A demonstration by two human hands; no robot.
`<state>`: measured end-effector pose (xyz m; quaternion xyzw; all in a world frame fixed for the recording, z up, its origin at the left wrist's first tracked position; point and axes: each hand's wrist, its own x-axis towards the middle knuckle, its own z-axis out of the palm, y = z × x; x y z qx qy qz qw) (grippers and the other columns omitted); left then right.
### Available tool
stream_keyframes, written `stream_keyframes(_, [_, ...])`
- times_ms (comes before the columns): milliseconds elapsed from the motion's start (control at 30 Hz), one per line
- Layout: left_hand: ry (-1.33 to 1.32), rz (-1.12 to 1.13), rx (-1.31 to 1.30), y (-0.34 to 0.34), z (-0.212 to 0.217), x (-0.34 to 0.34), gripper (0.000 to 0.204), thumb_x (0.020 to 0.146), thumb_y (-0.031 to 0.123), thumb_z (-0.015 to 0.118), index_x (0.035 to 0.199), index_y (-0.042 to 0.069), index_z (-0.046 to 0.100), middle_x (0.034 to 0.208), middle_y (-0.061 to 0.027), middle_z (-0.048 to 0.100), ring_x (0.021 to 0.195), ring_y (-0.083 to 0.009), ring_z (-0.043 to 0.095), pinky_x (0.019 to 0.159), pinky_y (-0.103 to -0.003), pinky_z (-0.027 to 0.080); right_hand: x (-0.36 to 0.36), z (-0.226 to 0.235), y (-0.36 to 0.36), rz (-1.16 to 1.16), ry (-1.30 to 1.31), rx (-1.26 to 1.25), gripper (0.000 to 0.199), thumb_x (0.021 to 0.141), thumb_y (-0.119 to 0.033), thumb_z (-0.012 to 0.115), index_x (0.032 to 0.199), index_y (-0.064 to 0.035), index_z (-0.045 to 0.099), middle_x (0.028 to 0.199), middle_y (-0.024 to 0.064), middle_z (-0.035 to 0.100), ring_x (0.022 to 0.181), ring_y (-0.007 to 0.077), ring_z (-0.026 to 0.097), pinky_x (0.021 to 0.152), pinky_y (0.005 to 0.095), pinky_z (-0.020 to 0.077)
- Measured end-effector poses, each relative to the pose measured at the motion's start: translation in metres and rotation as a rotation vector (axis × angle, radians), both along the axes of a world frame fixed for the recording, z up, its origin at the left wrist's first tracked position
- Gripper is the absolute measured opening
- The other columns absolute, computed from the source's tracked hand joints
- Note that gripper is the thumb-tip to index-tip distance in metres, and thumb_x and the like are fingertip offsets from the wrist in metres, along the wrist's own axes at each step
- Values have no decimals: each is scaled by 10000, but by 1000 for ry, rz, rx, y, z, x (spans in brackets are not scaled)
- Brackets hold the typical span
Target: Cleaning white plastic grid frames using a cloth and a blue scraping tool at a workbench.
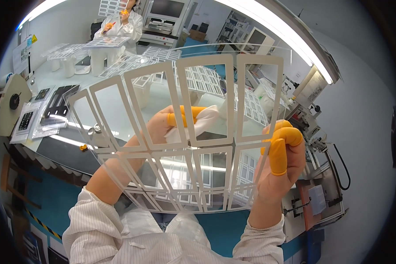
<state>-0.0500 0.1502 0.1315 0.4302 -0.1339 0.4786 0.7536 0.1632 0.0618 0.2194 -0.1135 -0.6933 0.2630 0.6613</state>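
A large clear panel (211, 143) printed with rows of white rectangular frames stands tilted in front of me. My right hand (286, 154), with orange finger cots, pinches its right edge between thumb and fingers. Behind the panel, seen through it, my left hand (156, 125) is closed on a white wiping cloth (205, 119). The cloth is bunched at the fingertips, which also wear orange cots. I cannot tell whether the cloth touches the panel. Below the hands, more white-framed panels (176, 171) show through the clear one.
Further panels (202, 79) cover the bench beyond, some raised on white cylinders (97, 61). Across the bench, a person in a white coat (130, 28) holds up a similar panel. An orange scrap (83, 148) lies near the bench edge at left. Equipment (312, 119) stands at right.
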Motion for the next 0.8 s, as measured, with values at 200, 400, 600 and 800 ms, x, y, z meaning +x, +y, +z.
stream_keyframes(200, [15,158,-171,-12,-29,-29,518,712,251,620,1100,-64,484,947,-161,565,785,-204,609,642,-241,524,3,4,4,-32,35,74,216,832,-133,566,994,0,511,993,77,555,899,121,523,908,337,351])
stream_keyframes(400, [61,425,-191,-26,-30,-59,617,717,280,624,1178,-64,401,953,-161,528,786,-207,577,648,-260,530,8,6,7,-88,58,97,208,830,-135,566,983,-5,512,979,71,551,895,123,511,898,346,348])
stream_keyframes(600, [-84,490,-89,-41,-27,-78,468,821,225,482,1189,-56,415,948,-163,574,815,-189,610,629,-249,537,5,11,5,-141,150,144,194,793,-107,627,915,-2,519,871,51,541,766,92,492,755,219,373])
stream_keyframes(800, [-56,635,-153,-52,-27,-89,418,842,215,415,1182,-27,434,982,-162,564,795,-191,582,585,-247,491,6,11,4,-176,174,164,196,787,-102,631,912,-3,517,872,52,540,767,95,495,774,218,369])
